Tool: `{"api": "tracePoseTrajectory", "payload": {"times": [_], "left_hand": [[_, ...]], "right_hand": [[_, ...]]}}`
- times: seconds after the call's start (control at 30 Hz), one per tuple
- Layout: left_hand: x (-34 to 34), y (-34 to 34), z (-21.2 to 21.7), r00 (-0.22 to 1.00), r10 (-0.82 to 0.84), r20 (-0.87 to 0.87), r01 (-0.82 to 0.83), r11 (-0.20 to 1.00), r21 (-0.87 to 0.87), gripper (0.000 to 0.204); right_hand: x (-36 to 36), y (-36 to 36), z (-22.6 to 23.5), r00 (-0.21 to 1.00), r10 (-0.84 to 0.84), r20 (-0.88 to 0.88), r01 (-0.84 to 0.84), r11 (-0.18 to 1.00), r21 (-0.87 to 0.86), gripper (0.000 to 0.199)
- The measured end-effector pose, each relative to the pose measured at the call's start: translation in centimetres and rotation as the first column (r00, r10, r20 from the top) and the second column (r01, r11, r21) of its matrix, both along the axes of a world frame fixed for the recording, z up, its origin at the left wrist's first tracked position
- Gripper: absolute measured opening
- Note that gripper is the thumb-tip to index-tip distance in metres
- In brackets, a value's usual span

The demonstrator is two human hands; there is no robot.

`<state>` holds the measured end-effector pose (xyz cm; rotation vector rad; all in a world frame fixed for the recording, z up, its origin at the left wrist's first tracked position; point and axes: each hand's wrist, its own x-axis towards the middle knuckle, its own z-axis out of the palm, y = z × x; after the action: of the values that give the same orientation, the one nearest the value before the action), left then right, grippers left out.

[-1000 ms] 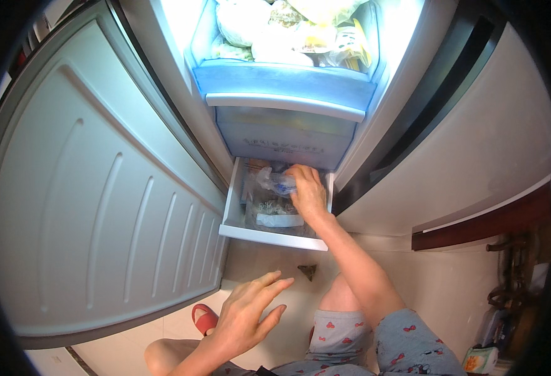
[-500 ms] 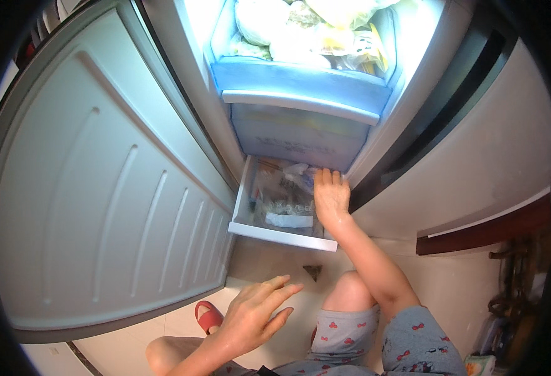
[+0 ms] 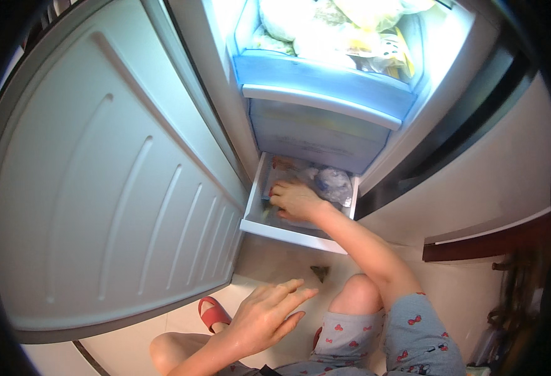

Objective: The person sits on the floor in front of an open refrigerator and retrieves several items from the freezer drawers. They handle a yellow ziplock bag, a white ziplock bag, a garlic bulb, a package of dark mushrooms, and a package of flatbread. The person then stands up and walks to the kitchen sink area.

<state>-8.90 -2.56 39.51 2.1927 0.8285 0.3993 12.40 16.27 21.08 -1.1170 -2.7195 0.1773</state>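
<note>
Down in the pulled-out bottom fridge drawer (image 3: pixel 294 235), the right hand (image 3: pixel 299 200) had its fingers half curled over the left side; couldn't tell if they'd pinched anything. A bunched clear plastic bag (image 3: pixel 335 187) sat toward the right rear of that drawer. The left hand (image 3: pixel 263 318) hung out front, fingers loosely spread, holding nothing. IMO a light touch suited this: fingertips lifting plastic rather than raking it, forearm clear of the front lip. Versus half a second earlier, the right hand had shifted over from the right rear, leaving that bag in plain view.
</note>
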Motion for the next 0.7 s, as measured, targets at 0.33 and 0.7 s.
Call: {"api": "tracePoseTrajectory", "payload": {"times": [0.33, 0.7], "left_hand": [[-3.5, -0.2, -0.5, 0.997, 0.035, -0.069, -0.036, 0.999, -0.022, 0.043], [-3.7, 0.0, 0.2, 0.998, 0.016, -0.053, -0.016, 1.000, 0.000, 0.045]], "right_hand": [[4.9, -1.4, 3.3, 0.978, -0.117, -0.175, 0.117, 0.993, -0.009, 0.015], [6.1, -2.6, 3.0, 0.949, -0.170, -0.266, 0.188, 0.981, 0.043, 0.018]]}}
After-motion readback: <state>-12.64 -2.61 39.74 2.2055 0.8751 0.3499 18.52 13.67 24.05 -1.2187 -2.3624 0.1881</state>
